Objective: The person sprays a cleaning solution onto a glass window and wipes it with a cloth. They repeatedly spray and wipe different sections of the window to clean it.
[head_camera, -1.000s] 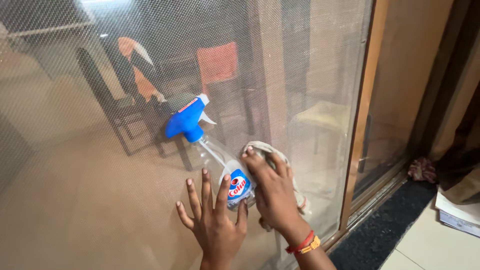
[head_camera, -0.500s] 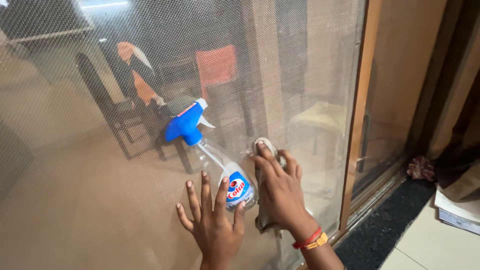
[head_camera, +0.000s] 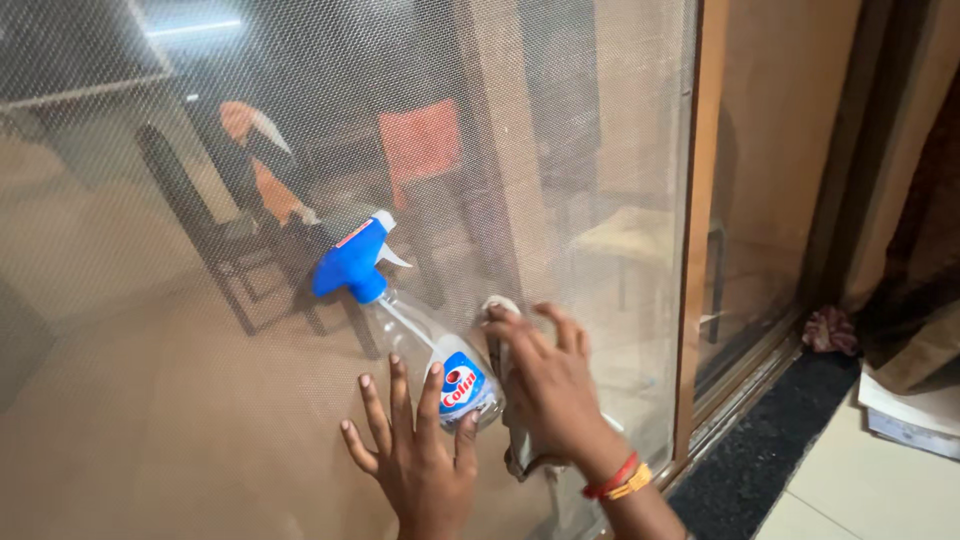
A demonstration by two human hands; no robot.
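My left hand (head_camera: 415, 460) presses flat against the mesh screen (head_camera: 150, 400), fingers spread. Its thumb and forefinger pin the base of a clear spray bottle (head_camera: 405, 330) with a blue trigger head (head_camera: 350, 265), which points up and left. Right beside it, my right hand (head_camera: 550, 390) holds a grey cloth (head_camera: 515, 450) against the mesh. The cloth shows above my fingertips and hangs below my palm. Red and yellow bands circle my right wrist.
A wooden door frame (head_camera: 700, 250) edges the screen on the right, with a sliding track (head_camera: 745, 385) and a dark sill (head_camera: 750, 470) below. A crumpled rag (head_camera: 828, 330), papers (head_camera: 905, 410) and a curtain (head_camera: 920, 250) lie at the far right. Chairs show dimly through the mesh.
My right hand has rubbed the cloth over the mesh; the cloth now bunches under the palm instead of spreading over the fingers. The view has shifted; the left hand and bottle have hardly moved.
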